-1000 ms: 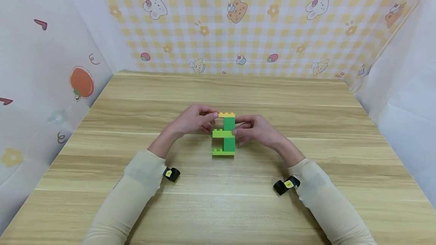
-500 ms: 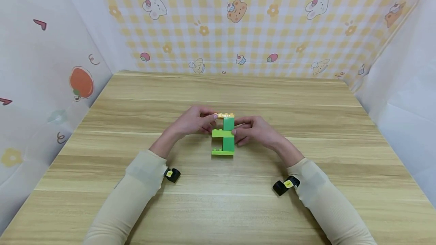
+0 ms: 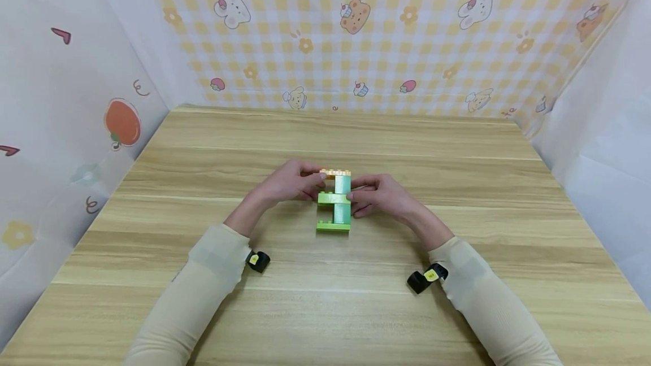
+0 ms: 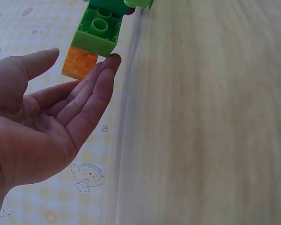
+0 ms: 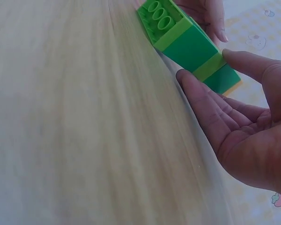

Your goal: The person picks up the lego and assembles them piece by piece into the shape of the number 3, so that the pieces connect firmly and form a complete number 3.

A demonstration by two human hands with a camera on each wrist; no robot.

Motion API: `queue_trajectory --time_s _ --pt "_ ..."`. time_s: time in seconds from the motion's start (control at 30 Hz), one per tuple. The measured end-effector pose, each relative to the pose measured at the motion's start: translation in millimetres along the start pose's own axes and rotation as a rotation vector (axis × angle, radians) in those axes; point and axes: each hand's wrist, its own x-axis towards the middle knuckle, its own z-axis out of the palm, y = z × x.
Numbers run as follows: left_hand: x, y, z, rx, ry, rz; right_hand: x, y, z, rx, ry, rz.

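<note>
In the head view, a structure of stacked toy building blocks [image 3: 342, 213] stands upright, light and dark green with an orange block [image 3: 341, 173] on top. My right hand [image 3: 383, 195] pinches it by its right side, thumb on the middle light green block [image 5: 210, 64] and fingers opposite. The structure's hollow underside faces the right wrist view. My left hand [image 3: 287, 181] is at the orange block's left end. In the left wrist view its fingers, fairly straight, touch the orange block [image 4: 79, 63], and the thumb tip stands slightly apart from it.
The wooden table [image 3: 330, 298] spreads around both hands. A checked, patterned backdrop [image 3: 325, 33] stands behind it, with pale side sheets [image 3: 605, 129] at left and right. Black wrist cameras [image 3: 260, 261] sit on both sleeves.
The block structure has tilted slightly, showing more of the undersides of its upper blocks and a brighter sheen. Both hands have shifted very little.
</note>
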Motion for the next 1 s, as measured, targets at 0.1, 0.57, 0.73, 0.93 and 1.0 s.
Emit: queue_trajectory --time_s 0.1,0.57,0.73,0.93,1.0 --pt "0.1 0.3 -0.1 0.012 0.000 0.006 0.3 0.9 -0.3 0.010 0.004 0.000" --pt "-0.1 0.5 0.1 -0.007 -0.001 -0.011 0.6 3.3 0.3 0.032 0.030 0.008" --pt "0.8 -0.8 0.4 -0.009 0.001 -0.023 0.6 2.8 0.9 0.025 0.041 0.019" --pt "2.1 -2.7 0.6 -0.005 0.001 -0.039 2.0 3.9 1.0 0.022 0.046 0.030" --pt "2.0 -3.4 0.8 -0.005 0.002 -0.048 2.2 4.3 1.0 0.027 0.046 0.035"
